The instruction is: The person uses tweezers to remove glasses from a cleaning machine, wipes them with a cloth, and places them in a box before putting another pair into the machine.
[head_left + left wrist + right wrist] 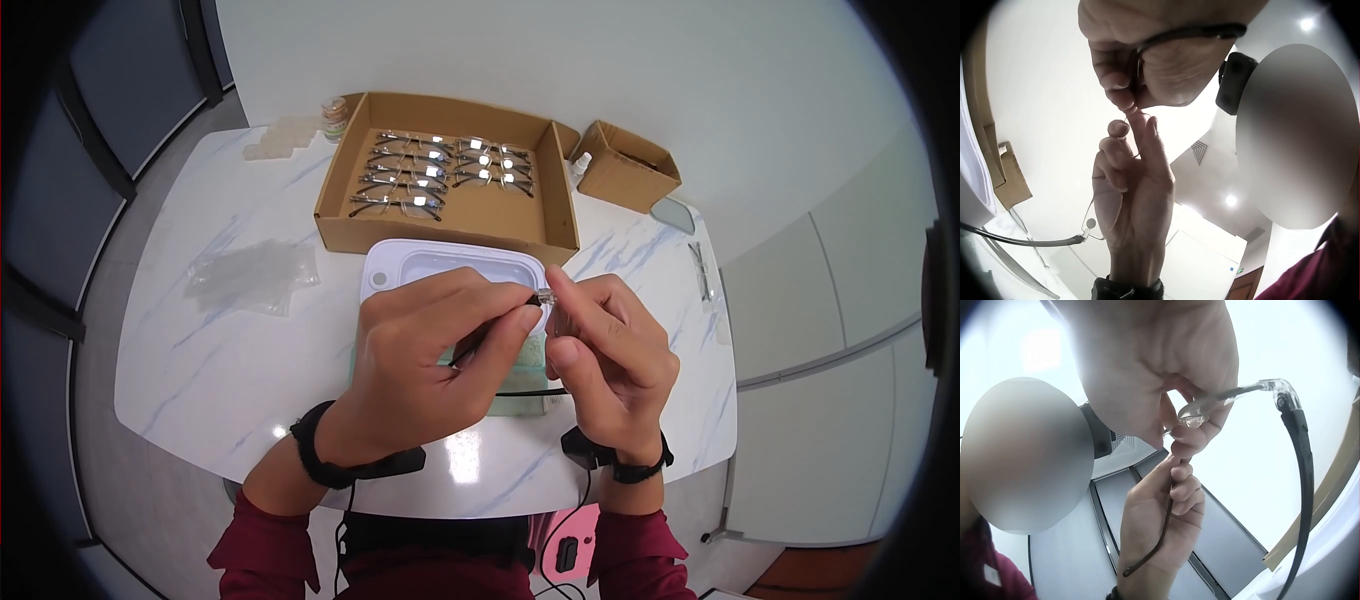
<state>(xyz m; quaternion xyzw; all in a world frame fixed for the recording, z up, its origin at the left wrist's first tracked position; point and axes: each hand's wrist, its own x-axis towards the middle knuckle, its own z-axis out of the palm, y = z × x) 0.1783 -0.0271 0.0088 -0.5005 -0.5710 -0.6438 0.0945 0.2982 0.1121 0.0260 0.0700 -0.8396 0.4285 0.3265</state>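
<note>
Both hands hold one pair of eyeglasses with a clear frame and dark temples, raised over the table. My left hand (430, 350) pinches one temple near its hinge (543, 297). That temple (1165, 528) runs down across the left palm in the right wrist view. My right hand (618, 355) grips the frame at the lens, thumb and fingers on either side, hiding much of it. The other temple (1302, 465) hangs free, unfolded, and shows as a dark bar (1029, 237) in the left wrist view.
Behind the hands are a pale basin (385, 255) and a cardboard tray (450, 232) with several eyeglasses (400, 205). A small carton (628, 175), a little bottle (581, 165) and a jar (335, 118) flank the tray. Plastic bags (250, 278) lie left; more eyeglasses (700, 270) lie right.
</note>
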